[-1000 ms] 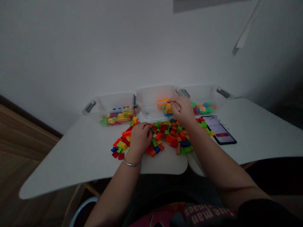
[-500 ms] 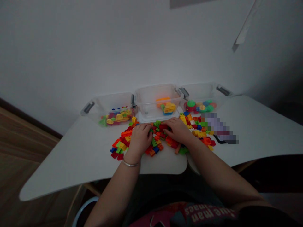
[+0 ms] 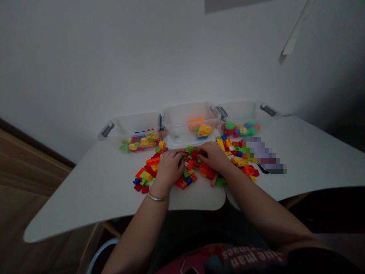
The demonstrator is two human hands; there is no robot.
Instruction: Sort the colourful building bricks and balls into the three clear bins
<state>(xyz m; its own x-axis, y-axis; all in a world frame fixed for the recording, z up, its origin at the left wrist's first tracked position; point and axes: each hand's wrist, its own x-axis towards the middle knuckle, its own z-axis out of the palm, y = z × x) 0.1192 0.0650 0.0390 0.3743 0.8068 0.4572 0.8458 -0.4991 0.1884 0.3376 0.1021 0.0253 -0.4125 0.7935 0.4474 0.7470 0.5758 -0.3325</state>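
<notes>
A loose pile of coloured toy building blocks [image 3: 188, 179] lies on the white table [image 3: 196, 199], and both hands are in it. My left hand [image 3: 170, 167], with a silver bangle at the wrist, rests over the pile's left part with its fingers curled. A bit of green shows by its fingertips; what they hold, if anything, is hidden. Opposite it, my right hand [image 3: 214, 156] is bent over the middle of the pile, thumb and fingers drawn together near red and green blocks. Whatever is between those fingers is too small to make out.
Behind the pile stand three clear plastic bins: the left bin [image 3: 122, 123] and right bin [image 3: 242, 108] hold mixed coloured pieces, the middle bin [image 3: 176, 116] a few larger blocks. A blurred-out phone-like object [image 3: 264, 156] lies right of the pile. The wall rises behind.
My right hand has shifted slightly, its thumb and fingertips closer together, uncovering more red and orange blocks below it. My left hand has stayed nearly in place.
</notes>
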